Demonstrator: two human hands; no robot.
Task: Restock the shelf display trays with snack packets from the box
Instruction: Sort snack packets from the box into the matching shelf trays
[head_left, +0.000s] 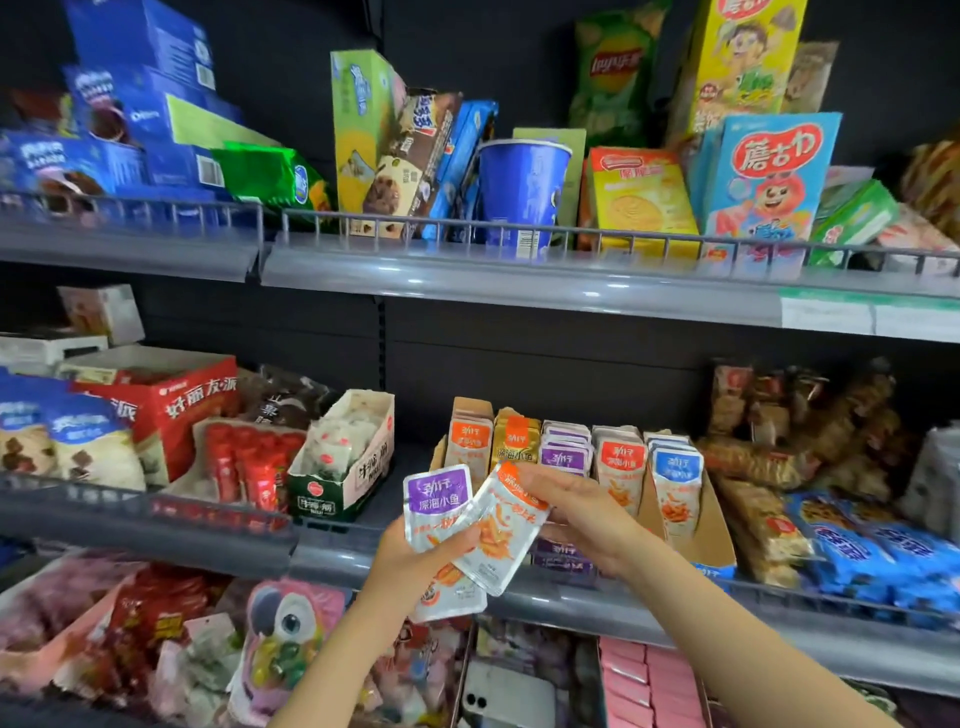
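Dark-backed shop shelving with grey plastic front rails (332, 556) and thin wire guards fills the view. Just in front of the cardboard display tray (711, 530) on the middle shelf, the left hand (415, 561) grips a small fan of flat, glossy silver foil packets, its thumb laid across them. The purple-labelled packet (436, 499) stands uppermost. A lower packet (452, 592) is mostly covered, so its label cannot be read. The right hand (582, 514) pinches the top edge of the orange-labelled packet (506, 535), which tilts across the fan and overlaps the purple one.

Behind the hands, the tray holds upright rows of the same slim sachets: orange (470, 441), gold (517, 441), purple (563, 452), red-orange (621, 462) and blue (675, 467). Its front wall is partly hidden by the right hand.

Left of the tray sits an open green-and-white carton (343, 467) of crinkled pouches. Right of it lie blurred blue wrapped packs (872, 561). Above the tray, on the upper shelf, a blue paper cup (522, 192) stands among printed boxes. Below the tray a phone (509, 696) lies half cut off by the frame's lower edge.
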